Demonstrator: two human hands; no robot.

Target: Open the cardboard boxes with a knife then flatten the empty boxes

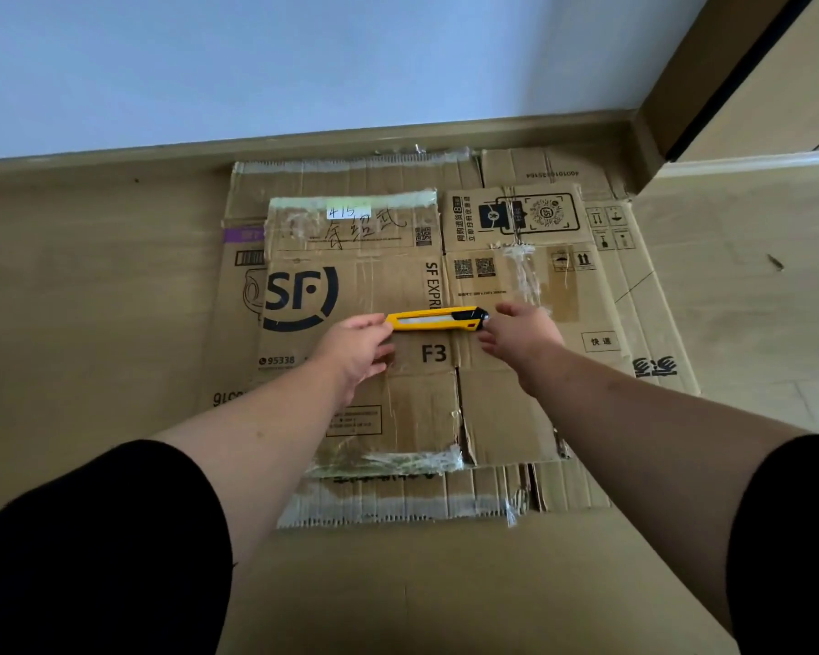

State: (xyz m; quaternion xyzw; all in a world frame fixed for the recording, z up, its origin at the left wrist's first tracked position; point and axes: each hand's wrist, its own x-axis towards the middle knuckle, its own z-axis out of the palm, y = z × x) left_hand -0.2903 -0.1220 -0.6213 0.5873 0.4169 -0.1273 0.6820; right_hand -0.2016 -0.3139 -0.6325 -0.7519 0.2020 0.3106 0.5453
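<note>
A yellow utility knife [433,320] with a black end lies level just over a flattened SF Express cardboard box [351,276]. My left hand [355,347] pinches its yellow left tip. The black right end is gripped by my right hand [523,338]. No blade shows. The SF box rests on top of other flattened cardboard boxes [601,295] stacked on the floor, with torn clear tape along their edges. A further plain cardboard surface [445,583] fills the foreground between my forearms.
Wooden floor [91,300] surrounds the stack on the left and right. A skirting board and a pale wall [303,63] run right behind the boxes. At the far right stands a door frame [710,73] with a raised threshold.
</note>
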